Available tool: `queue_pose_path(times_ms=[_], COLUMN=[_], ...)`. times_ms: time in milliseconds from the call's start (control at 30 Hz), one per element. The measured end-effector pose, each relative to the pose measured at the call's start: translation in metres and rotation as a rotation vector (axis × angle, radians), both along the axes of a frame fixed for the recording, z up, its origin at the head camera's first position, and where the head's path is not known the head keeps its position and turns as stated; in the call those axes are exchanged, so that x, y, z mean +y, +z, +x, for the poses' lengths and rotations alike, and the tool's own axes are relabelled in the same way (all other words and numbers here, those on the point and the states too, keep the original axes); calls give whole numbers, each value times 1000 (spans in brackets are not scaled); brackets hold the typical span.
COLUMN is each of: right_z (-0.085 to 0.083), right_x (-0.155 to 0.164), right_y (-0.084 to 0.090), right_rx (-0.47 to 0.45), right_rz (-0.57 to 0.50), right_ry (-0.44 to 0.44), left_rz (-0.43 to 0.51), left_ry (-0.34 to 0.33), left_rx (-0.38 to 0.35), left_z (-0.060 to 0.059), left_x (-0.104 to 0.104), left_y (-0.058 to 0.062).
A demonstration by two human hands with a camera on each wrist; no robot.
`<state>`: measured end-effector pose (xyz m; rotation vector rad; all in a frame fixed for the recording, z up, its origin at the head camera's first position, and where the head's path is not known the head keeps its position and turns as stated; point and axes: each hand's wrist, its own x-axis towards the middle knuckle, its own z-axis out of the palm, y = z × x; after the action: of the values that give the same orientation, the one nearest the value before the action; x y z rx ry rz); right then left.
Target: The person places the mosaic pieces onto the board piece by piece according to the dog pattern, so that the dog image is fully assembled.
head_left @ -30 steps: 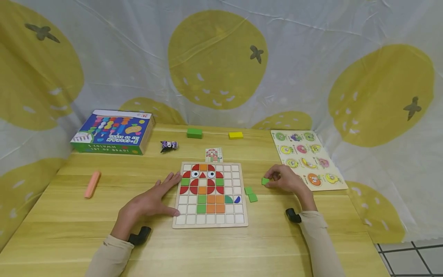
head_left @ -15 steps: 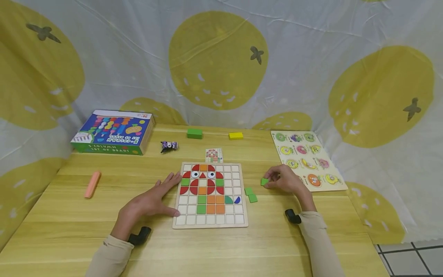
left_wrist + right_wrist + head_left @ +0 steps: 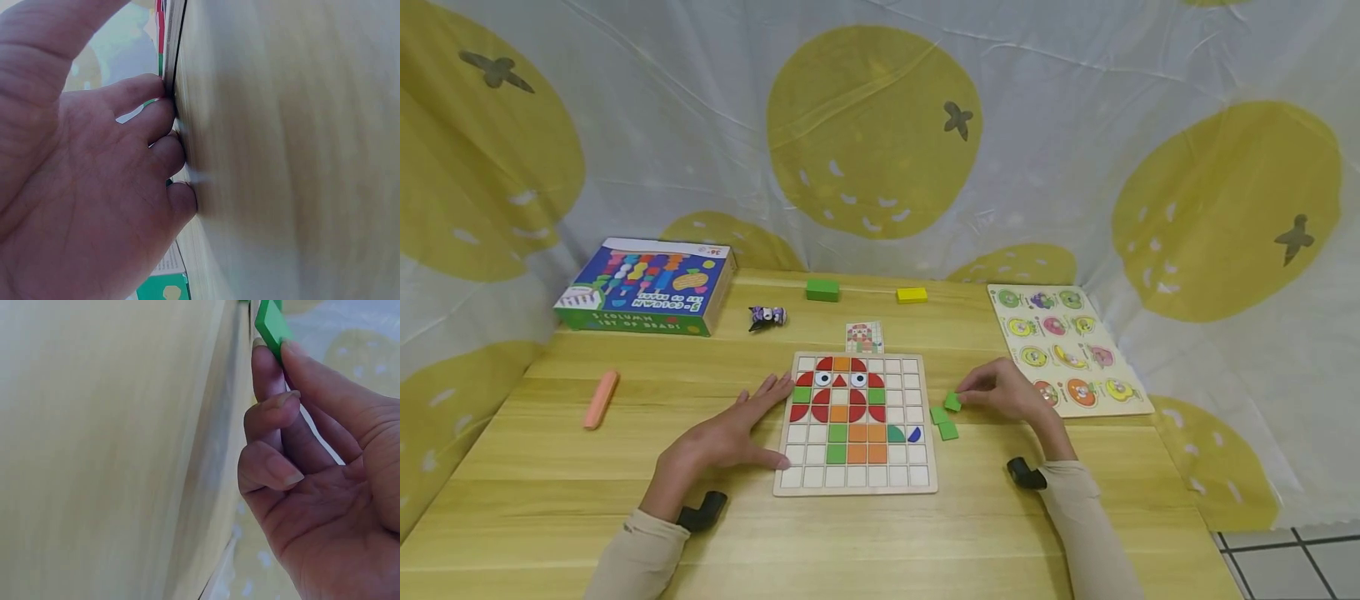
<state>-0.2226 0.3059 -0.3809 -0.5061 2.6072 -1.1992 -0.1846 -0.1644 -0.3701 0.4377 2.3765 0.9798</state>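
A wooden grid board (image 3: pixel 856 487) lies in the middle of the table, part filled with red, orange and green tiles that form an owl-like figure. My left hand (image 3: pixel 722 437) rests flat on the table, fingers straight against the board's left edge (image 3: pixel 178 119). My right hand (image 3: pixel 1000 393) pinches a small green square tile (image 3: pixel 952 402) between thumb and fingertips, just right of the board; the same tile (image 3: pixel 272 326) shows at the fingertips in the right wrist view. Two more green tiles (image 3: pixel 943 422) lie on the table beside the board's right edge.
A blue toy box (image 3: pixel 643 287) stands at the back left, a pink stick (image 3: pixel 600 399) lies at the left. A green block (image 3: pixel 822 289), a yellow block (image 3: pixel 912 294), a small figure (image 3: pixel 767 316) and a pattern card (image 3: pixel 864 337) lie behind the board. A fruit peg puzzle (image 3: pixel 1063 346) lies at the right.
My right hand has carried the green tile leftwards, from beside the peg puzzle to just above the two loose green tiles. The left hand has stayed put.
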Motion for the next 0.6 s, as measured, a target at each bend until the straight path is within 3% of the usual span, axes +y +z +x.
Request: queue_pose_path(times_ms=[333, 600], right_z=[10, 15], right_x=[-34, -67], right_y=[12, 15], right_rx=[-74, -114], right_rz=[-70, -61], right_ry=[138, 265], left_rz=[-3, -7], left_ry=[4, 1], left_rx=[-11, 0], left_z=[2, 1], left_x=[2, 1], left_y=[0, 2])
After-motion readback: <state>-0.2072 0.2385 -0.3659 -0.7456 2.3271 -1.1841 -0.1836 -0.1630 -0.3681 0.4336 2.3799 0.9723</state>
